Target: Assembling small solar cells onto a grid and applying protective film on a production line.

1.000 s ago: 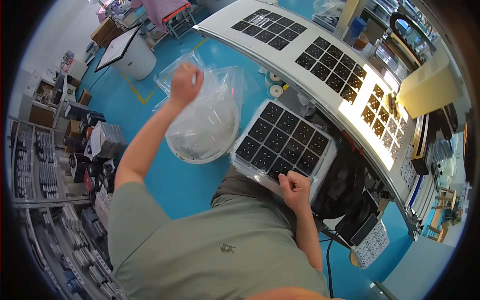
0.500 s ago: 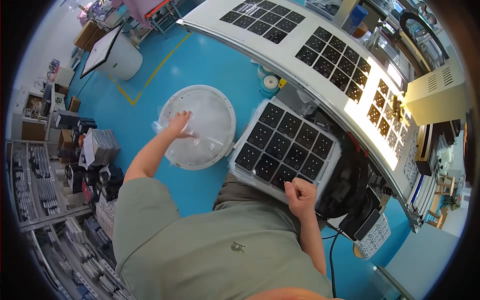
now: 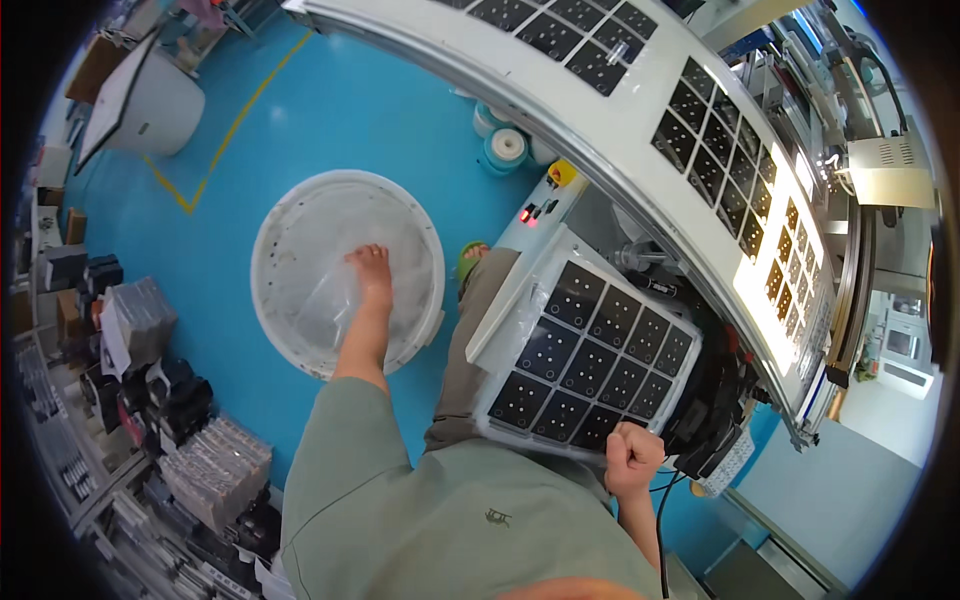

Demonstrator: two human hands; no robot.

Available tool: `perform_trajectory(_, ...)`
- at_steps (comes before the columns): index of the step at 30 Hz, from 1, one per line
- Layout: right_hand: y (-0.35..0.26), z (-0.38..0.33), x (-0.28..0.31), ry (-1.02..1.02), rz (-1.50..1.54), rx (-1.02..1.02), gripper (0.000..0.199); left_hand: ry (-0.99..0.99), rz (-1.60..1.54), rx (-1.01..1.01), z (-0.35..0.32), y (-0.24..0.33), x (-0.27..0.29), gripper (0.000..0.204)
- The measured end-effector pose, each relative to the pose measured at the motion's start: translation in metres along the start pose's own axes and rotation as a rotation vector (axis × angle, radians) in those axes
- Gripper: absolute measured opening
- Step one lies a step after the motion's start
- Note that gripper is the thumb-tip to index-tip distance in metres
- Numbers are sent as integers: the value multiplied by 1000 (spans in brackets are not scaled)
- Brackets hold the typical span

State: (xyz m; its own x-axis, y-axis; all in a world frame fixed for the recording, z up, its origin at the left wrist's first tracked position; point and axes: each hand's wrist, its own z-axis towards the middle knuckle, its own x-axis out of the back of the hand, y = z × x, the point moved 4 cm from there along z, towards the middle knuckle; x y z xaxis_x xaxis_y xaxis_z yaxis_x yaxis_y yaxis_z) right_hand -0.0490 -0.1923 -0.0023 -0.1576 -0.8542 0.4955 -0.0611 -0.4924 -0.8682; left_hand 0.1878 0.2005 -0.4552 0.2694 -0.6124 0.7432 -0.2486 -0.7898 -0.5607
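Observation:
My left hand [image 3: 372, 275] reaches over a round white bin [image 3: 262, 290], fingers loosely spread. Crumpled clear plastic film [image 3: 335, 300] lies in the bin beneath and beside it; I see nothing gripped. My right hand [image 3: 633, 460] is a closed fist at the near edge of a stack of pale sheets [image 3: 540, 285], close to my lap. On the top sheet, black square pieces [image 3: 590, 368] dotted with small white holes sit in a grid. Whatever the right fist holds, if anything, is hidden.
A long white conveyor table [image 3: 600, 130] curves along the right, carrying more black grids beneath a bright light. White-and-teal rolls [image 3: 507, 148] stand below it, near a control panel with a yellow-ringed button [image 3: 562, 173]. Wrapped stacks [image 3: 215, 470] and boxes line the left.
My left hand has come farther over the bin and turned to point away from me; the film it was near now lies in the bin. My right fist stays by the sheets. The view has shifted.

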Motion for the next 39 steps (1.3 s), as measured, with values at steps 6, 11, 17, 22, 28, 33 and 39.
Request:
perform_trajectory(6, 2, -2, -3, 76, 95, -22, 40, -35, -29, 7, 19, 10, -6, 36)
perform_trajectory(11, 5, -1, -4, 65, 141, 28, 37, 66, 18, 38, -4, 4, -31, 37)
perform_trajectory(17, -1, -4, 4, 38, 26, 92, 37, 90, -163, -143, -26, -14, 30, 51)
perform_trajectory(22, -8, -5, 8, 42, 28, 176, 40, 98, -679, -222, -62, -60, 85, 60)
perform_trajectory(28, -4, -13, 15, 49, 104, 138, 41, 465, -1556, -137, -144, -63, 219, 37)
perform_trajectory(33, 6, -14, 24, 6, 268, 66, 36, 381, -1998, -213, -211, -80, 338, 36)
perform_trajectory(39, 2, -27, 50, 89, 299, 95, 34, 428, -1583, -453, -257, -55, 423, 79)
